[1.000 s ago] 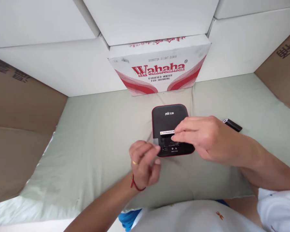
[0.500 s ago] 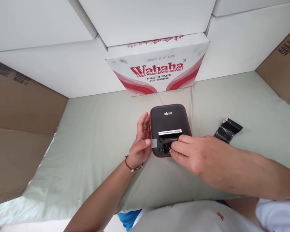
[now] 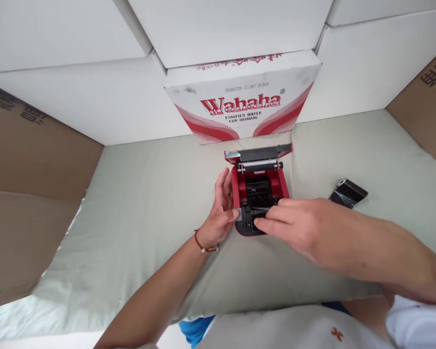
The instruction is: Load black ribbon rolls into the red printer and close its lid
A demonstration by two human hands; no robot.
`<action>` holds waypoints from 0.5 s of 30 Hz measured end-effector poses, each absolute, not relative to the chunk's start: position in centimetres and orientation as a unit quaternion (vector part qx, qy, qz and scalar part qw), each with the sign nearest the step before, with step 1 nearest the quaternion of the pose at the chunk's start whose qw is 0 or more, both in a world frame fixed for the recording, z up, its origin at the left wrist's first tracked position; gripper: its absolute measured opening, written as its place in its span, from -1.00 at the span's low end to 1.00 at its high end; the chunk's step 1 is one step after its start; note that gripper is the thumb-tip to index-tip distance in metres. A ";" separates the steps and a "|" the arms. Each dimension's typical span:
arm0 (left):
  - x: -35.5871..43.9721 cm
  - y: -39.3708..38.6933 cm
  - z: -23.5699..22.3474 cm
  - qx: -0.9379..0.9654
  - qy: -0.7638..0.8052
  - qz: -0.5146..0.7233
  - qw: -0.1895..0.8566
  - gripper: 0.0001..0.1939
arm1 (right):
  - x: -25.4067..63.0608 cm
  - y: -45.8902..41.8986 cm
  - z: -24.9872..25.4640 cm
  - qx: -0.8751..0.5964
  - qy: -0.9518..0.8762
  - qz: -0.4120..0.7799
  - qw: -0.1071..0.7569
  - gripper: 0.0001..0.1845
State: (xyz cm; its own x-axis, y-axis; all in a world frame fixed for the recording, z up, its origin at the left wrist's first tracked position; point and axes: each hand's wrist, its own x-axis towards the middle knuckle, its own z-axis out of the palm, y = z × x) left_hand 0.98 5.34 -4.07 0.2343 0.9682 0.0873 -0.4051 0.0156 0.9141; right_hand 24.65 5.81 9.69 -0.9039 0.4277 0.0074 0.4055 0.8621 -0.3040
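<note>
A small black-and-red label printer (image 3: 244, 229) sits on the cloth with its lid (image 3: 263, 153) swung up at the back. Inside its red compartment lies a roll of shiny black film (image 3: 258, 191), with the film's loose end drawn toward the front. My left hand (image 3: 221, 213) grips the printer's left side, thumb on a grey piece (image 3: 240, 214) at the edge. The fingers of my right hand (image 3: 300, 225) pinch the film end over the printer's front right corner, which they partly hide.
Right of the printer lies a second small roll of black film (image 3: 351, 192), partly unrolled. Behind stands a white-and-red Wahaha carton (image 3: 241, 104) against white boxes (image 3: 232, 29). Brown cardboard (image 3: 29, 160) borders the left side, and more cardboard (image 3: 425, 111) the right.
The printer's lid, closed before, now stands open and shows the roll inside. My left hand came to the printer's side. My right hand keeps hold of the film end.
</note>
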 end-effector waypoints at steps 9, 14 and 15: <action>0.9 5.7 -4.9 0.455 0.293 0.543 0.642 -0.03 | 19.9 10.1 9.1 -0.450 -0.883 0.073 -0.115 -0.72; 0.8 5.9 -5.1 0.462 0.286 0.542 0.641 -0.03 | 17.8 11.8 8.5 -0.455 -0.874 0.081 -0.148 -0.70; 0.8 5.9 -5.1 0.464 0.286 0.542 0.639 -0.03 | 17.7 11.8 8.5 -0.459 -0.872 0.081 -0.148 -0.70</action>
